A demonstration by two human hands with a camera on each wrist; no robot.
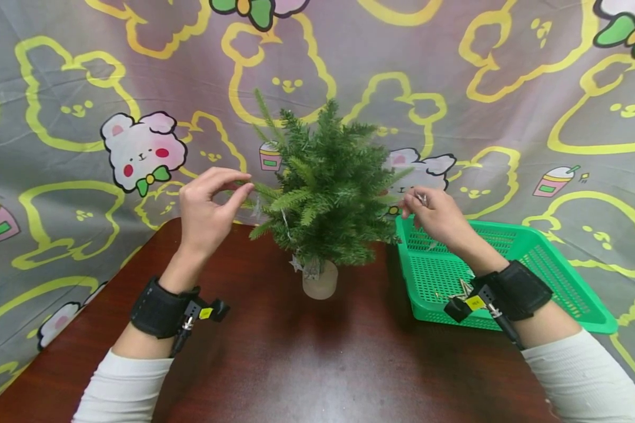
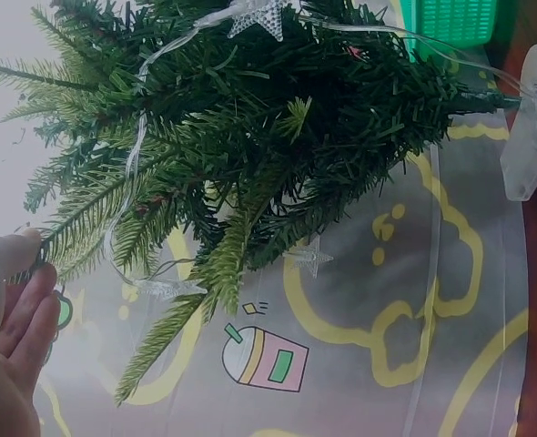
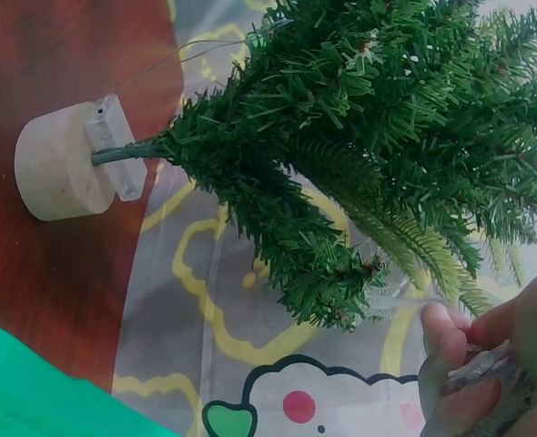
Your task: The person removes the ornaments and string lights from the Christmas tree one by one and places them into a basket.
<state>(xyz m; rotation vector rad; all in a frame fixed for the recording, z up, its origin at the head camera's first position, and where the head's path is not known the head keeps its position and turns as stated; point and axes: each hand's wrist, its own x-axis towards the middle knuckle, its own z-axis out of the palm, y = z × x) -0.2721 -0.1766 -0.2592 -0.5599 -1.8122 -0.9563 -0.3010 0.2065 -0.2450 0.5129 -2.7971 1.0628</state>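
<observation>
A small artificial Christmas tree (image 1: 333, 182) stands upright on a round pale base (image 1: 320, 282). My left hand (image 1: 206, 202) is at its left side, thumb and fingertips pinching the tip of a light green branch (image 2: 82, 218). On the right, my right hand (image 1: 436, 214) grips a bunched part of a clear string light (image 3: 482, 364), its fingers curled round it. More of the string runs through the branches, with clear star-shaped lights (image 2: 259, 16) on it. A clear box (image 3: 118, 150) sits against the trunk above the base. The tree's far side is hidden in the head view.
A green plastic basket (image 1: 555, 235) stands right of the tree, under my right forearm, with some gold-coloured pieces (image 1: 463, 289) in it. The dark wooden table (image 1: 275, 352) extends in front. Behind hangs a patterned cloth (image 1: 344, 53).
</observation>
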